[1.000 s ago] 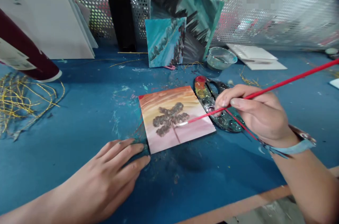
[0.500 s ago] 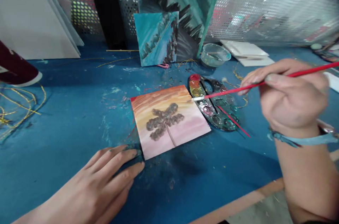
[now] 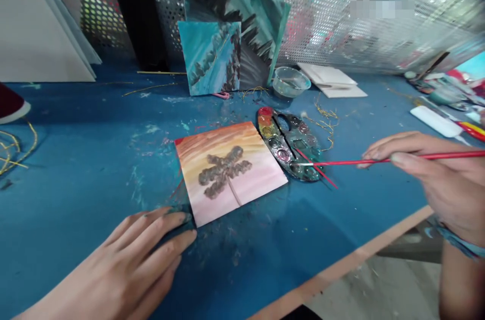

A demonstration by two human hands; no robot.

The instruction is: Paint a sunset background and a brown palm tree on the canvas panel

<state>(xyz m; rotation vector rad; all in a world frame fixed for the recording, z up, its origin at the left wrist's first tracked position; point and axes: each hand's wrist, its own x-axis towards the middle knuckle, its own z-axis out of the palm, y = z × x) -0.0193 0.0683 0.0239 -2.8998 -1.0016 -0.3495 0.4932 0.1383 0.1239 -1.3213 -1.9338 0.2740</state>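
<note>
My left hand [image 3: 140, 254] lies flat on the blue table, its fingertips at the lower left corner of a small square canvas [image 3: 261, 173]. Painted on the canvas is a dark palm-like tree over an orange, yellow and pink sky. Between thumb and fingers, my right hand [image 3: 428, 173] grips a red paintbrush [image 3: 356, 162]. Its tip is over the lower part of an oval paint palette [image 3: 273, 144] to the right of the canvas; whether it touches the paint I cannot tell. A second, thinner red brush [image 3: 329, 180] rests across the palette.
Behind stand a blue painting [image 3: 208, 52], a larger dark painting [image 3: 261, 57] and a black phone [image 3: 142, 27] against perforated metal. A clear water cup [image 3: 291, 83], white boards [image 3: 333, 80] and gold thread [image 3: 322, 118] lie beyond the palette. A maroon cup [image 3: 11, 103] is left.
My right hand has moved the paintbrush from the canvas's right edge to the lower part of the palette. The view has shifted slightly right. My left hand stays at the canvas corner.
</note>
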